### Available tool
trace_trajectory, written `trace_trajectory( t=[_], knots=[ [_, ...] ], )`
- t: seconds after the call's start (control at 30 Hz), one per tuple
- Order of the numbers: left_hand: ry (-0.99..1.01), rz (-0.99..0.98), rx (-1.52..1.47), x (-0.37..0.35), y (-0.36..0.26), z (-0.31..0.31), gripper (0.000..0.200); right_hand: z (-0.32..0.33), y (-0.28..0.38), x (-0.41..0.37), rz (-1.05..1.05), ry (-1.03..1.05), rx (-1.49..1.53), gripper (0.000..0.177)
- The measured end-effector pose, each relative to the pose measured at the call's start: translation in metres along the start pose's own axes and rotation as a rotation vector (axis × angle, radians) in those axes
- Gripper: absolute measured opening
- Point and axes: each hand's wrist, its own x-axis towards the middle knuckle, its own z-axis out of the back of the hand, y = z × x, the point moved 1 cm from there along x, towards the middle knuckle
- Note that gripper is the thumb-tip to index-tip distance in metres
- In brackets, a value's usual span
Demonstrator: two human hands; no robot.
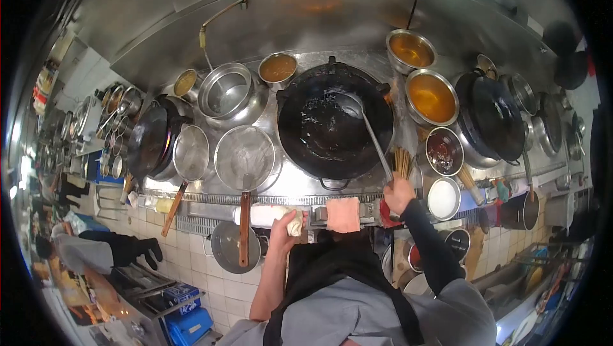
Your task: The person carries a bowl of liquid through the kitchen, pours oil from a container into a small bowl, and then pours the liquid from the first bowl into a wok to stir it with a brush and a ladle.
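My right hand (399, 195) is closed around the end of a long-handled ladle (375, 138). The ladle's bowl rests in a large black wok (319, 135) at the centre of the stove, where a little dark, shiny liquid shows. Right beside that hand, a bamboo wok brush (402, 163) stands with its bristles up. At the stove's front edge, my left hand (281, 228) grips a crumpled, off-white cloth (294, 223). A folded pink cloth (343, 214) lies between my hands.
Two wood-handled strainers (245, 154) lie left of the wok, their handles overhanging the edge. Bowls of amber liquid (432, 96), a dark red sauce bowl (444, 151) and a white-filled bowl (444, 198) stand right. Another person (96, 250) is at far left.
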Motion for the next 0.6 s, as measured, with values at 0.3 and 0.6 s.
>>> trace_trajectory(
  t=[0.3,0.6],
  knots=[
    [0.175,-0.03,-0.101,-0.001,0.011,-0.015,0.024,0.043,0.049,0.041,-0.651,0.845,1.549,0.017],
    [-0.048,-0.073,-0.128,-0.041,0.016,0.037,0.03,0.071,0.117,0.209,-0.447,1.111,2.167,0.059]
  ],
)
